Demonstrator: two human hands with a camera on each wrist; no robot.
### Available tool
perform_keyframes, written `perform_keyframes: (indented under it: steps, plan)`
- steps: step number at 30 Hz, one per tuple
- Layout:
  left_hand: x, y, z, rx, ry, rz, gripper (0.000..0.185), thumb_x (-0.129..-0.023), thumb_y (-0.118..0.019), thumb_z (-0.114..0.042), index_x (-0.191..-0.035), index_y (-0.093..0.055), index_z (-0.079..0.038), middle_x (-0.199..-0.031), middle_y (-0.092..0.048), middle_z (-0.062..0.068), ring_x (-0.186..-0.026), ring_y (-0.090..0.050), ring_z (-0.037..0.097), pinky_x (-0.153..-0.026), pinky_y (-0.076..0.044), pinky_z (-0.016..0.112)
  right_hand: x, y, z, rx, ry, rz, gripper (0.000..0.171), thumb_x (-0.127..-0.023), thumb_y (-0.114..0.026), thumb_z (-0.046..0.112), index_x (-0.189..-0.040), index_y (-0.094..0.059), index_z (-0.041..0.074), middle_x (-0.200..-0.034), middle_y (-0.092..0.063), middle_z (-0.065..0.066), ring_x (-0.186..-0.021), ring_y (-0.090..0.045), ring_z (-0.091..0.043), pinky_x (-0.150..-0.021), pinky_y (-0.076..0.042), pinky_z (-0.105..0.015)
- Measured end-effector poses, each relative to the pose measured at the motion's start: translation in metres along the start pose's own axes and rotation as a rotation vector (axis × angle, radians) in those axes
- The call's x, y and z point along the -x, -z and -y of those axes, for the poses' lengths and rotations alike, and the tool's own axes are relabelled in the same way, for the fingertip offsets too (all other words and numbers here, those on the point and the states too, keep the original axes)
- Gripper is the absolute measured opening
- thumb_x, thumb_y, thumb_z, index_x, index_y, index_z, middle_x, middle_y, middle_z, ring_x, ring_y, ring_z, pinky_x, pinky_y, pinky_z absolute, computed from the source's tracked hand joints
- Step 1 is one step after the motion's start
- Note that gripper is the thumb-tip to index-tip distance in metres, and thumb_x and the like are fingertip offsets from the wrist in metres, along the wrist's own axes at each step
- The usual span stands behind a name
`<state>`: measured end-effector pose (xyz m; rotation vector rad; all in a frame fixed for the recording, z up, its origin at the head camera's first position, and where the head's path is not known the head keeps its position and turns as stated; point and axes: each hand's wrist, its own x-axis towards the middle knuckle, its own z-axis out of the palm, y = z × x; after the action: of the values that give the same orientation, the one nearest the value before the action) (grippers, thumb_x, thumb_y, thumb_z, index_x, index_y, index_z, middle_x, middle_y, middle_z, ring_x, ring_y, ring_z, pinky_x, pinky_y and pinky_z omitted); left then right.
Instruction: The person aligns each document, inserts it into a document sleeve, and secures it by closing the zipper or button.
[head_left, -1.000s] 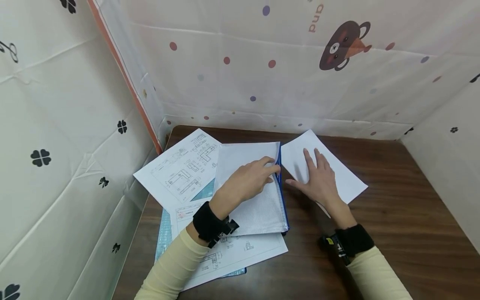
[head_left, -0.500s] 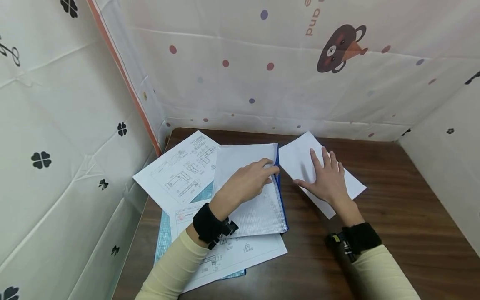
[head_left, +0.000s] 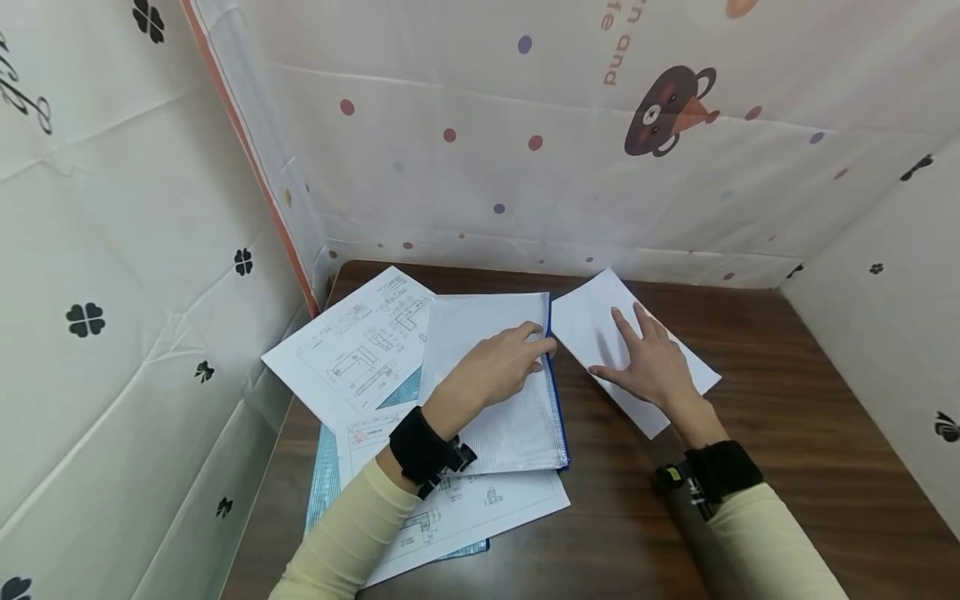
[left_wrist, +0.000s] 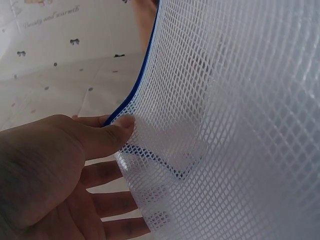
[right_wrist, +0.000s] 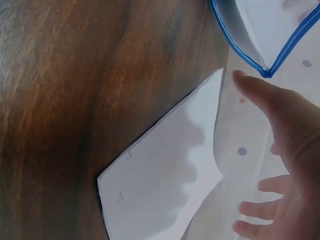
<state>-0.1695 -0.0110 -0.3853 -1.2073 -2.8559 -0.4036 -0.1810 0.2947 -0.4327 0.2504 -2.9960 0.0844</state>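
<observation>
The person's left hand (head_left: 495, 367) is pinching the blue-zippered edge of a white mesh pouch (head_left: 491, 400), thumb on top of the mesh and fingers curled underneath, as the left wrist view shows. The pouch is lying on a loose pile of printed drawing sheets (head_left: 352, 350) at the left of the dark wooden table (head_left: 787, 433), with a blue-green folder (head_left: 324, 479) showing beneath them. The right hand (head_left: 652, 367) is resting flat, fingers spread and straight, on a blank white sheet (head_left: 592, 321) that is lying on the table just beside the pouch's zipper edge. From the right wrist view the pouch's mouth is gaping slightly near the sheet's corner. Cloth walls with dots and a bear print (head_left: 663, 108) are standing around the table.
</observation>
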Motion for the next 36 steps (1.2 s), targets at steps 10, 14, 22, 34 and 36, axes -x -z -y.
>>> perform_keyframes:
  steps: [10, 14, 22, 34, 36]
  plan:
    - [0.004, -0.010, 0.006, -0.010, 0.024, 0.022, 0.036, -0.111, -0.060, -0.028, -0.147, -0.057, -0.026, -0.156, -0.053, 0.008, -0.129, -0.064, 0.022, -0.099, -0.058, 0.035, -0.008, -0.013, 0.006, -0.035, -0.097, 0.256, 0.123, -0.084, -0.085, 0.055, -0.168, -0.013, 0.001, -0.156, -0.035, -0.043, -0.129, -0.052, -0.063, -0.099, -0.049, -0.072]
    - [0.001, -0.012, 0.006, -0.034, 0.012, 0.002, 0.035, -0.111, -0.060, -0.028, -0.145, -0.058, -0.025, -0.153, -0.056, 0.008, -0.127, -0.065, 0.021, -0.098, -0.059, 0.033, -0.014, -0.007, 0.005, -0.056, -0.114, 0.336, 0.119, -0.088, -0.083, 0.053, -0.165, -0.015, -0.006, -0.147, -0.047, -0.043, -0.126, -0.056, -0.059, -0.099, -0.051, -0.067]
    - [0.000, -0.010, 0.005, -0.030, 0.015, 0.005, 0.035, -0.112, -0.056, -0.028, -0.146, -0.057, -0.025, -0.151, -0.056, 0.008, -0.124, -0.067, 0.020, -0.096, -0.059, 0.032, -0.026, 0.002, 0.009, -0.049, -0.140, 0.406, 0.106, -0.087, -0.085, 0.049, -0.156, -0.031, -0.010, -0.136, -0.056, -0.044, -0.114, -0.063, -0.055, -0.093, -0.054, -0.064]
    - [-0.001, -0.006, 0.000, -0.020, 0.011, 0.026, 0.036, -0.112, -0.057, -0.030, -0.147, -0.056, -0.027, -0.153, -0.055, 0.007, -0.127, -0.065, 0.018, -0.097, -0.058, 0.032, -0.031, 0.007, 0.012, 0.023, -0.141, 0.451, 0.088, -0.086, -0.085, 0.033, -0.146, -0.040, -0.013, -0.118, -0.064, -0.038, -0.098, -0.066, -0.046, -0.083, -0.056, -0.060]
    - [0.001, -0.006, 0.001, -0.020, 0.010, 0.029, 0.036, -0.112, -0.057, -0.030, -0.147, -0.056, -0.027, -0.153, -0.055, 0.007, -0.127, -0.065, 0.018, -0.098, -0.058, 0.032, -0.032, 0.004, 0.013, 0.037, -0.124, 0.434, 0.082, -0.086, -0.085, 0.028, -0.144, -0.043, -0.012, -0.113, -0.067, -0.034, -0.095, -0.067, -0.044, -0.081, -0.056, -0.059]
